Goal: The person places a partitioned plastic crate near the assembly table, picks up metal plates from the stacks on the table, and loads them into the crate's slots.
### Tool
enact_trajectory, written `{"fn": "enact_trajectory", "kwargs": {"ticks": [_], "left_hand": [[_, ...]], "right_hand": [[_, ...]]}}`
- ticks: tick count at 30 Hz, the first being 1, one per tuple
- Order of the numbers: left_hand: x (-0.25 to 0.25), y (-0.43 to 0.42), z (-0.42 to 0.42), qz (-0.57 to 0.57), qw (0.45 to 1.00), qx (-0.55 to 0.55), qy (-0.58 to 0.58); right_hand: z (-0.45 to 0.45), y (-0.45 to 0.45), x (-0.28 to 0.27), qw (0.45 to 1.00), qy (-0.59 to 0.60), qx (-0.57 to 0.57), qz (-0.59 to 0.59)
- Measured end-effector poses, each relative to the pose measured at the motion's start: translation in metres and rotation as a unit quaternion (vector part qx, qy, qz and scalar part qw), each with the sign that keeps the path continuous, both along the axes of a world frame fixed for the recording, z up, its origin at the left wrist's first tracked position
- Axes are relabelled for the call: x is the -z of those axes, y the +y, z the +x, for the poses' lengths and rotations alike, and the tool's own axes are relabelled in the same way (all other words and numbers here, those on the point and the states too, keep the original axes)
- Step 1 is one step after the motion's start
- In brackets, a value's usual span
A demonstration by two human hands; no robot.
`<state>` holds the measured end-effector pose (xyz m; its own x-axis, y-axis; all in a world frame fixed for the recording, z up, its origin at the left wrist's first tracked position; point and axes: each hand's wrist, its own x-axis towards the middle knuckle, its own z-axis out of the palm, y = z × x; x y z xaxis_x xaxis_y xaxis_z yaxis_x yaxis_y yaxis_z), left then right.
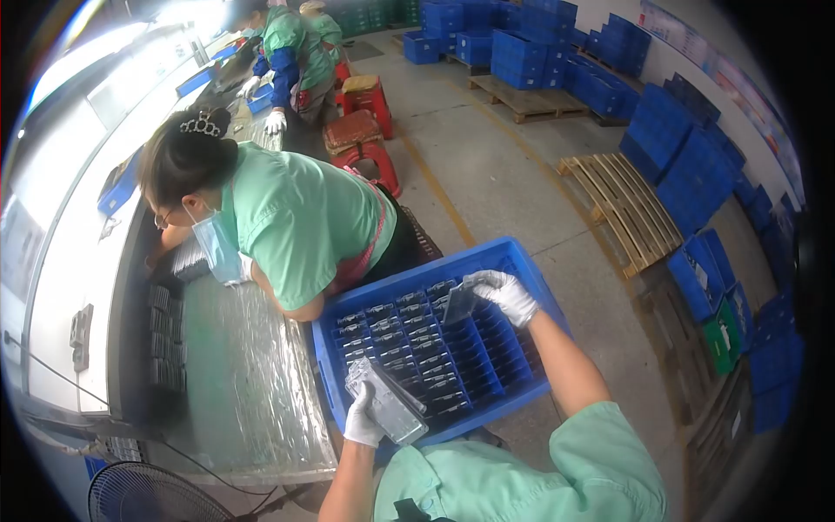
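Note:
My left hand [364, 416], in a white glove, is closed on a stack of clear flat plastic pieces [393, 409] above the near left part of a blue crate [326, 365]. Over the crate's far right part, my right hand [504, 294], also gloved, grips one clear flat piece [458, 304] by its upper edge. Dividers split the crate into columns. Rows of thin dark pieces [422, 335] stand upright in the left and middle columns. What the right columns hold is hard to make out.
A co-worker [296, 213] leans over the plastic-covered bench [252, 383] at the left, an elbow by the crate. Stacked pieces [165, 339] lie on the bench. A fan [156, 496] stands near left. Red stools [355, 135], wooden pallets [622, 209] and blue crates [696, 174] stand beyond.

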<state>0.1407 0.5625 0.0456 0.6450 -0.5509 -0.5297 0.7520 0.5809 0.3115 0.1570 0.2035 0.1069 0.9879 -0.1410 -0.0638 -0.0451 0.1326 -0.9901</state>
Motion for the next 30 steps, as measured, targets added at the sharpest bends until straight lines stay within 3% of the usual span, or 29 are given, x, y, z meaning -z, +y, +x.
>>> {"fn": "enact_trajectory", "kwargs": {"ticks": [5, 7, 8, 9, 13, 15, 17, 20, 22, 24, 25, 27, 30], "left_hand": [[-0.009, -0.007, 0.003, -0.028, 0.999, 0.027, 0.008], [-0.011, -0.011, 0.004, -0.012, 0.999, 0.038, 0.018], [-0.009, -0.012, 0.006, -0.013, 0.999, 0.050, 0.014], [-0.006, -0.014, 0.007, -0.014, 0.998, 0.062, 0.011], [-0.008, -0.036, 0.005, 0.045, 0.996, 0.065, -0.035], [0.005, -0.043, 0.007, 0.043, 0.995, 0.087, -0.027], [0.008, -0.047, 0.006, 0.033, 0.995, 0.090, -0.025], [0.016, -0.038, 0.008, 0.065, 0.994, 0.079, -0.031], [0.019, -0.026, 0.009, 0.064, 0.994, 0.085, -0.011], [0.019, -0.021, 0.006, 0.076, 0.995, 0.059, -0.016], [0.017, -0.021, 0.006, 0.047, 0.997, 0.055, -0.012], [0.014, -0.021, 0.006, -0.011, 0.999, 0.048, -0.004], [0.001, -0.028, 0.006, -0.026, 0.999, 0.035, 0.007]], "right_hand": [[-0.003, 0.005, 0.034, 0.997, 0.046, -0.047, -0.046], [-0.007, 0.010, 0.047, 0.962, -0.044, -0.057, -0.263], [-0.012, 0.022, 0.024, 0.930, -0.049, -0.030, -0.363], [-0.012, 0.029, 0.023, 0.920, -0.092, -0.003, -0.381], [-0.022, 0.092, 0.002, 0.981, 0.098, -0.072, -0.153], [-0.021, 0.116, 0.010, 0.974, 0.117, -0.119, -0.150], [-0.015, 0.115, 0.011, 0.954, 0.121, -0.123, -0.245], [-0.011, 0.085, 0.010, 0.977, 0.159, -0.057, -0.129], [-0.014, 0.057, -0.001, 0.976, 0.082, 0.018, -0.200], [-0.015, 0.030, -0.009, 0.980, 0.080, 0.063, -0.172], [-0.015, 0.018, -0.007, 0.993, 0.067, 0.048, -0.087], [-0.018, 0.006, 0.002, 0.997, 0.025, 0.065, -0.041], [-0.019, 0.004, 0.015, 0.997, -0.010, 0.070, -0.029]]}}
